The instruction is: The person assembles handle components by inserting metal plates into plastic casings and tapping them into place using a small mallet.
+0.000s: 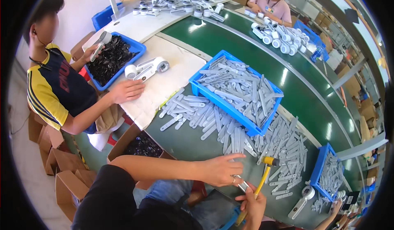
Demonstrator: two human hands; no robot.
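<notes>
Up and left of the left hand [219, 170], a co-worker's blue bin [135, 49] holds dark parts; straight above it, the blue tray [197, 86] is heaped with grey strips. The left hand pinches a small metal piece [242, 183] just below its fingertips. The right hand [252, 205], closed, grips a yellow-handled hammer [262, 176], handle rising up-right, head topmost. Brown cartons [61, 164] sit far left.

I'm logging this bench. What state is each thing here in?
left hand: pinching a grey strip
right hand: gripping a yellow-handled hammer, head up
middle blue tray: heaped with strips
loose strips: scattered on the belt
far blue tray: filled with black parts
</notes>
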